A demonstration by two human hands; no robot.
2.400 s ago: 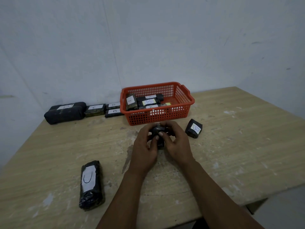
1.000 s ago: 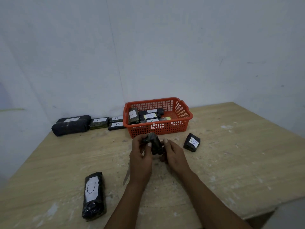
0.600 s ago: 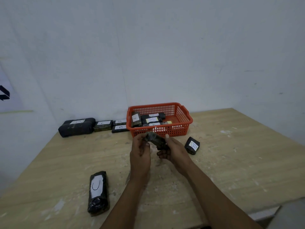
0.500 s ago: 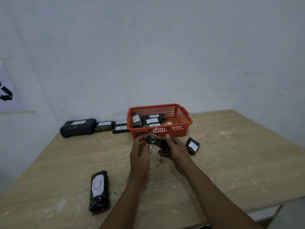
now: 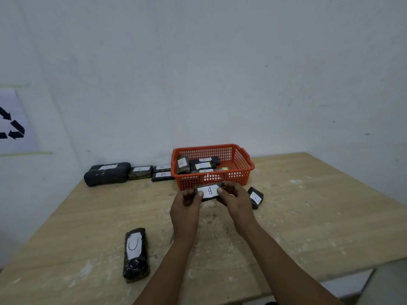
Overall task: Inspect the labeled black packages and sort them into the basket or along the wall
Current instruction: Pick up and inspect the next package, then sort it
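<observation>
Wooden table: orange basket, 6 black packages on top.

A single head-worn wide-angle view looks forward and down from above the near edge of the pale wooden surface, facing the white wall corner. The forearms run up from the bottom edge, close in; the orange plastic mesh basket sits mid-frame, farther off.

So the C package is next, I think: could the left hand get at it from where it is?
Probably yes, once free: the left hand holds the B package; bare table lies before the C package.
</observation>
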